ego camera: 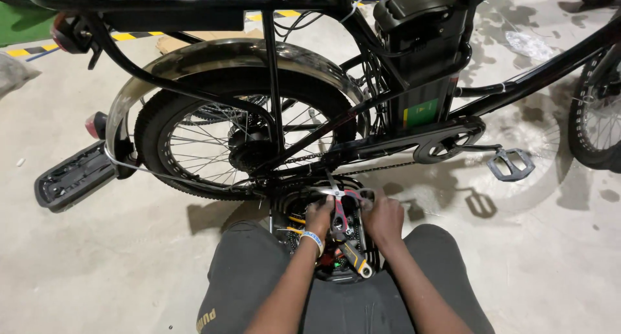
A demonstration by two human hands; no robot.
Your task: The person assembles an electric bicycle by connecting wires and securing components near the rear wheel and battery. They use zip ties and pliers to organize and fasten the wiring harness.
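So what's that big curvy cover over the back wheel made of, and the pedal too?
The curved fender over the rear wheel looks like polished metal, perhaps chromed steel: it is silvery and mirrors the light. The pedal looks like grey metal or hard plastic with an open frame; its dull finish leaves that open. The tyre looks like black rubber with a knobbly tread.

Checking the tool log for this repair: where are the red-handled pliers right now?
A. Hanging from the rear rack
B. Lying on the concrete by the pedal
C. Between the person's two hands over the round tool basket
C: the red-handled pliers sit between the left hand and right hand, above the round tool basket.
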